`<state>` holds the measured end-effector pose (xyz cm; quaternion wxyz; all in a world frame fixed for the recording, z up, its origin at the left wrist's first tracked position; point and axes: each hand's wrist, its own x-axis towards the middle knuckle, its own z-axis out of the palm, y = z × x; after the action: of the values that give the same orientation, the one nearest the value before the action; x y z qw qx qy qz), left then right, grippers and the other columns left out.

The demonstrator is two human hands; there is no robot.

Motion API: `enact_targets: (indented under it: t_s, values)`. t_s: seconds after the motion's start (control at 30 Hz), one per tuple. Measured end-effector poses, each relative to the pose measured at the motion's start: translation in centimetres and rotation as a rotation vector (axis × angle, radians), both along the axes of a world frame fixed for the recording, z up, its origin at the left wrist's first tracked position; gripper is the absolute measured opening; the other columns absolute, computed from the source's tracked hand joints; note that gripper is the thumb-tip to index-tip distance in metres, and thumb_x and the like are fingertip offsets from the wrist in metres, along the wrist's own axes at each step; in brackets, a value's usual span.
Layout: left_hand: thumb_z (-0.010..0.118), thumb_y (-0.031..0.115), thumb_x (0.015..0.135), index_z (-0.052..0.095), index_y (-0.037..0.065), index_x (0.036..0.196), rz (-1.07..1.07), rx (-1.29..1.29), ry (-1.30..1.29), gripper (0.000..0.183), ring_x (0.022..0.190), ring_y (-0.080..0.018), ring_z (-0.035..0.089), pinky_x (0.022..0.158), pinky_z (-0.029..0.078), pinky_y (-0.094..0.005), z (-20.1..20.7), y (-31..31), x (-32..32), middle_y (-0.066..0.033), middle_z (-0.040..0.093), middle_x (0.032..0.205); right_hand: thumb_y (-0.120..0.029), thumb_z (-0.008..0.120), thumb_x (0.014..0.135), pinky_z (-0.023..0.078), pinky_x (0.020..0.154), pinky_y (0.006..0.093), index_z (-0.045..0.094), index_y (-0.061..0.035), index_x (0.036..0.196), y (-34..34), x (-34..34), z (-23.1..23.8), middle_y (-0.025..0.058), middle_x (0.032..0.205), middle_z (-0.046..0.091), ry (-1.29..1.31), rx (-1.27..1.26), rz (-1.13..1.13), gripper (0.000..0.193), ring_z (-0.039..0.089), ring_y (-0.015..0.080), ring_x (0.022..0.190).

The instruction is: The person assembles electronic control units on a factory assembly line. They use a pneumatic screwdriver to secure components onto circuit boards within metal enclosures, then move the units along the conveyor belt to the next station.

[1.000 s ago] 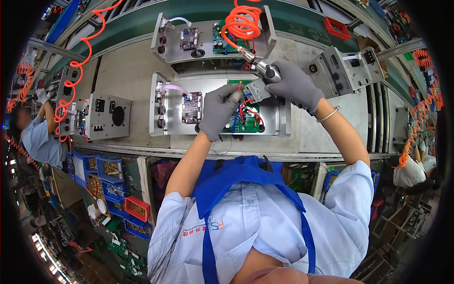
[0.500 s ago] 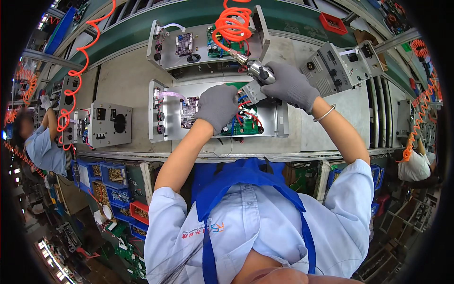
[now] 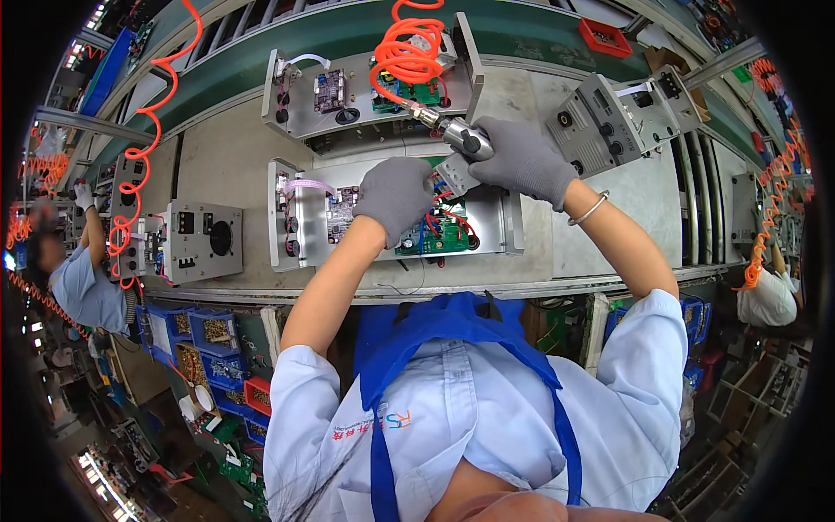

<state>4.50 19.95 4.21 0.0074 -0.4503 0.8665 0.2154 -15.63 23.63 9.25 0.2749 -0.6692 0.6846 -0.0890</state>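
Note:
My gloved right hand point(image 3: 524, 161) is wrapped round a silver air tool point(image 3: 464, 137), whose end joins an orange coiled hose point(image 3: 409, 65). Below the tool a small grey panel point(image 3: 454, 174) with round marks is held tilted over an open metal chassis point(image 3: 500, 228). Its left edge is gripped by my gloved left hand point(image 3: 393, 202), the fingertips partly hidden. Inside the chassis lie a green circuit board point(image 3: 450, 237) with red and blue wires and a smaller purple board point(image 3: 341, 217), partly covered by my left hand. The tool's working tip is hidden behind my right hand.
A second open chassis point(image 3: 304, 117) stands just beyond. Grey housed units stand at the right point(image 3: 600, 126) and left point(image 3: 204, 239). A red parts bin point(image 3: 606, 39) is at the far right. Blue bins point(image 3: 216, 332) of small parts hang below the bench's front edge. Another person point(image 3: 87, 278) works at the left.
The whole view has shifted slightly, with the bench things a little further left. Both hands keep their hold on the tool and the grey panel, almost unmoved over the chassis.

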Motion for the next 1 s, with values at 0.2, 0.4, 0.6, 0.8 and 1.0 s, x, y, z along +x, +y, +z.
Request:
enact_targets:
  t_s: [0.2, 0.4, 0.6, 0.8, 1.0]
  values:
    - [0.062, 0.036, 0.083, 0.066, 0.007, 0.107, 0.105, 0.060, 0.214, 0.038, 0.083, -0.0356, 0.065, 0.076, 0.051, -0.0449, -1.6, 0.1, 0.3, -0.0172, 0.068, 0.088, -0.027, 0.068, 0.069, 0.051, 0.073, 0.0396, 0.061, -0.0038, 0.105, 0.1, 0.0, -0.1, 0.0171, 0.085, 0.067, -0.031, 0.025, -0.015, 0.043, 0.066, 0.0303, 0.080]
    - [0.079, 0.048, 0.067, 0.042, 0.006, 0.136, 0.208, -0.061, 0.215, 0.089, 0.089, -0.0357, 0.066, 0.078, 0.051, -0.0446, -2.9, 3.8, -0.4, -0.0178, 0.067, 0.099, -0.026, 0.067, 0.069, 0.051, 0.072, 0.0391, 0.061, -0.0032, 0.106, 0.2, -0.2, -0.8, 0.0170, 0.085, 0.066, -0.049, -0.021, 0.000, 0.044, 0.066, 0.0298, 0.079]
    - [0.083, 0.032, 0.066, 0.051, 0.009, 0.123, 0.242, 0.027, 0.458, 0.069, 0.093, -0.0334, 0.065, 0.077, 0.052, -0.0436, -5.6, 3.4, -1.7, -0.0162, 0.066, 0.102, -0.024, 0.066, 0.070, 0.051, 0.071, 0.0375, 0.061, -0.0021, 0.107, 0.2, -0.3, -1.0, 0.0177, 0.084, 0.066, -0.091, -0.049, 0.010, 0.043, 0.066, 0.0280, 0.075]
    - [0.081, 0.031, 0.067, 0.053, 0.010, 0.121, 0.254, 0.008, 0.471, 0.065, 0.091, -0.0338, 0.065, 0.077, 0.052, -0.0428, -5.4, 3.5, -1.4, -0.0161, 0.066, 0.099, -0.021, 0.066, 0.072, 0.051, 0.065, 0.0327, 0.060, -0.0017, 0.107, 0.9, -1.4, 2.7, 0.0125, 0.082, 0.067, -0.494, -0.241, -0.159, 0.040, 0.064, 0.0193, 0.069]
    - [0.082, 0.032, 0.067, 0.054, 0.009, 0.123, 0.254, 0.022, 0.440, 0.066, 0.093, -0.0334, 0.066, 0.080, 0.052, -0.0411, -4.4, 3.7, -1.4, -0.0163, 0.067, 0.102, -0.003, 0.057, 0.083, 0.054, 0.060, 0.0297, 0.055, 0.0018, 0.112, 2.0, -0.5, 6.3, 0.0159, 0.091, 0.066, -1.290, -0.926, -0.245, 0.030, 0.065, 0.0173, 0.067]
